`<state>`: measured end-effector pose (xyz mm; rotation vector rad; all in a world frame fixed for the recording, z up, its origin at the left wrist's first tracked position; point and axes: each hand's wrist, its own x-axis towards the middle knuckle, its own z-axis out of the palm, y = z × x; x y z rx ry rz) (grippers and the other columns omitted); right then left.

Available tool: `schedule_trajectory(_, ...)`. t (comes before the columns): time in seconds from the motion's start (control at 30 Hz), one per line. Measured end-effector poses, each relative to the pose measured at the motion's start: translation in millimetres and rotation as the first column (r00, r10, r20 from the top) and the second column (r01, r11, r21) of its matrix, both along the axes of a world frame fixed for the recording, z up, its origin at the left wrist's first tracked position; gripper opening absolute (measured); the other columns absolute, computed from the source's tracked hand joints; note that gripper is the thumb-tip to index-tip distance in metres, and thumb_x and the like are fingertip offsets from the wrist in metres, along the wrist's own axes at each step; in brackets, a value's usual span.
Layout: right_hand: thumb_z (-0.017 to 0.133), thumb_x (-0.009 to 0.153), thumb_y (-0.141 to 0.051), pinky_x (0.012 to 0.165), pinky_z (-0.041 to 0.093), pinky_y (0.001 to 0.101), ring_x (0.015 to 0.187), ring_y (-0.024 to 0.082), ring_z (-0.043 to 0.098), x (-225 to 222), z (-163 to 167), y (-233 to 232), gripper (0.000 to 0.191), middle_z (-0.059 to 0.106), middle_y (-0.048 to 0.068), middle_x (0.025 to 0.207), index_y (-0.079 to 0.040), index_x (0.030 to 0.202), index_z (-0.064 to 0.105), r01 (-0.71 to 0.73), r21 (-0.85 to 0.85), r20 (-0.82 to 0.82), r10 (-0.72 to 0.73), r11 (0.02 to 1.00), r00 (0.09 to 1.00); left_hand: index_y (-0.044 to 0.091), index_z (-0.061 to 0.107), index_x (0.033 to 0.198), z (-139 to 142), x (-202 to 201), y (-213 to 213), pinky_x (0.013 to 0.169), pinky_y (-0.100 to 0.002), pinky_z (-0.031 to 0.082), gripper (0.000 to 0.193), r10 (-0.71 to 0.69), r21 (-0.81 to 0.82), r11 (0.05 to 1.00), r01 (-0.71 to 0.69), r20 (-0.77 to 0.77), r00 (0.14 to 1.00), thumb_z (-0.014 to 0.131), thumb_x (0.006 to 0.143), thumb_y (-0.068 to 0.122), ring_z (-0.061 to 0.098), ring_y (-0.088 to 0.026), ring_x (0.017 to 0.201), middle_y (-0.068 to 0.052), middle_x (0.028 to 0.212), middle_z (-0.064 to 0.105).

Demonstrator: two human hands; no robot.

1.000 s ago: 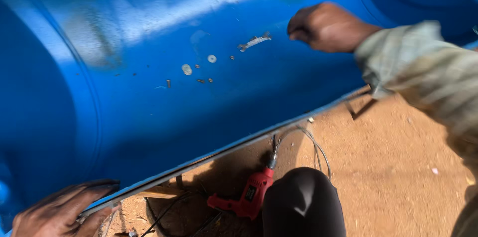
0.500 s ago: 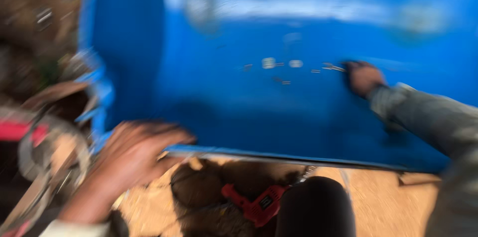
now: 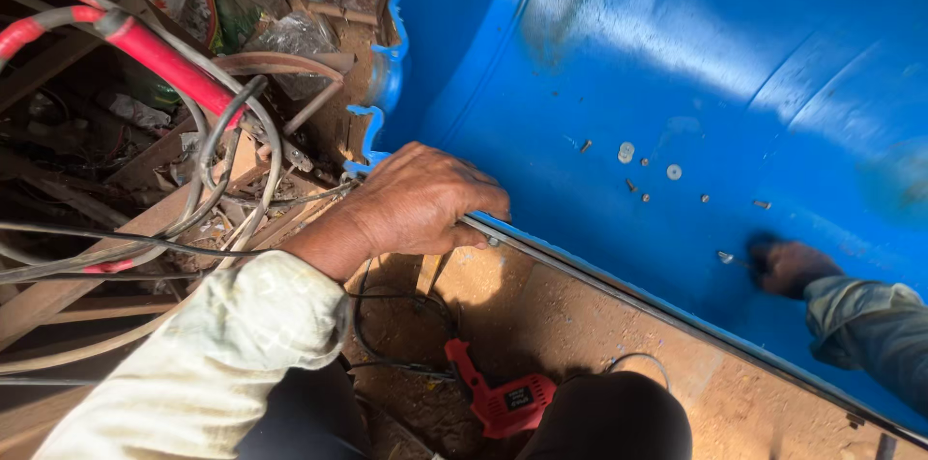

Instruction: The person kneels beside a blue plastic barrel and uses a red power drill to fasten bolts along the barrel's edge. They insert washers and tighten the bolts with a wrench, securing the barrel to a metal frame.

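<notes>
Your left hand [image 3: 425,201] is curled over the near edge of the cut blue plastic drum [image 3: 677,64], fingers clamped around its rim near the left corner. Your right hand [image 3: 788,265] lies inside the drum at the right, blurred, closed on a small screw-like piece [image 3: 727,257]; what it is exactly you cannot tell. Loose screws and washers [image 3: 626,152] lie scattered on the drum's inner wall between your hands. A red electric drill [image 3: 503,400] rests on the dirt floor [image 3: 580,315] below, and tangled cables [image 3: 208,146] lie to the left.

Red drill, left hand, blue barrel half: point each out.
red drill [image 3: 503,404], head view, on its body.
left hand [image 3: 425,201], head view, back of hand.
blue barrel half [image 3: 677,44], head view, bare inner wall.
</notes>
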<state>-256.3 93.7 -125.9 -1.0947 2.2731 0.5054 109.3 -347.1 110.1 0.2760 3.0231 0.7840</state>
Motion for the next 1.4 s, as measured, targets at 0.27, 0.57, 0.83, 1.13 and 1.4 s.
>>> schedule_trajectory(0.27, 0.058, 0.096, -0.021, 0.075, 0.055, 0.0468, 0.081, 0.029, 0.067, -17, 81, -43, 0.013, 0.07, 0.012, 0.087, -0.017, 0.106, 0.063, 0.064, -0.076, 0.208, -0.047, 0.995, 0.977, 0.024, 0.073, 0.112, -2, 9, -3, 0.078, -0.045, 0.054, 0.04, 0.001, -0.042, 0.999, 0.0, 0.022, 1.0, 0.086, 0.075, 0.03, 0.071, -0.024, 0.096, 0.003, 0.096, 0.077)
schedule_trajectory(0.57, 0.056, 0.103, -0.032, 0.045, 0.045, 0.0361, 0.045, 0.022, 0.052, 177, 328, -129, 0.028, 0.07, 0.007, 0.072, -0.021, 0.126, 0.068, -0.114, -0.365, -0.247, 0.022, 0.924, 0.969, 0.025, 0.072, 0.116, -3, 18, -5, 0.095, -0.049, 0.051, 0.043, 0.016, -0.002, 1.0, -0.016, 0.033, 0.999, 0.085, 0.076, 0.019, 0.069, -0.029, 0.108, -0.004, 0.109, 0.075)
schedule_trajectory(0.83, 0.052, 0.101, -0.037, 0.048, 0.051, 0.045, 0.046, 0.029, 0.062, 306, 334, -222, 0.028, 0.065, 0.012, 0.056, -0.015, 0.098, 0.07, -0.397, -0.277, -0.147, 0.369, 0.875, 0.918, 0.029, 0.072, 0.121, 3, 28, -6, 0.099, -0.049, 0.051, 0.047, 0.05, 0.024, 0.998, -0.052, 0.077, 0.996, 0.083, 0.077, 0.013, 0.067, -0.027, 0.114, -0.001, 0.117, 0.074)
schedule_trajectory(1.13, 0.054, 0.1, -0.04, 0.059, 0.056, 0.048, 0.06, 0.034, 0.07, 334, 330, -260, 0.029, 0.068, 0.012, 0.06, -0.018, 0.097, 0.073, -0.389, -0.088, -0.311, 0.345, 0.917, 0.885, 0.028, 0.071, 0.126, -3, 31, -10, 0.103, -0.047, 0.05, 0.05, 0.019, 0.048, 0.999, -0.021, 0.031, 0.999, 0.079, 0.081, 0.007, 0.066, -0.026, 0.12, -0.002, 0.124, 0.072)
schedule_trajectory(1.4, 0.06, 0.096, -0.045, 0.067, 0.057, 0.0498, 0.068, 0.036, 0.072, 336, 334, -278, 0.034, 0.072, 0.013, 0.068, -0.016, 0.085, 0.075, -0.396, -0.054, -0.376, 0.349, 0.917, 0.858, 0.028, 0.07, 0.126, -10, 29, -10, 0.104, -0.048, 0.05, 0.047, 0.019, 0.037, 0.999, -0.02, 0.027, 0.999, 0.078, 0.084, 0.009, 0.064, -0.026, 0.122, -0.003, 0.125, 0.071)
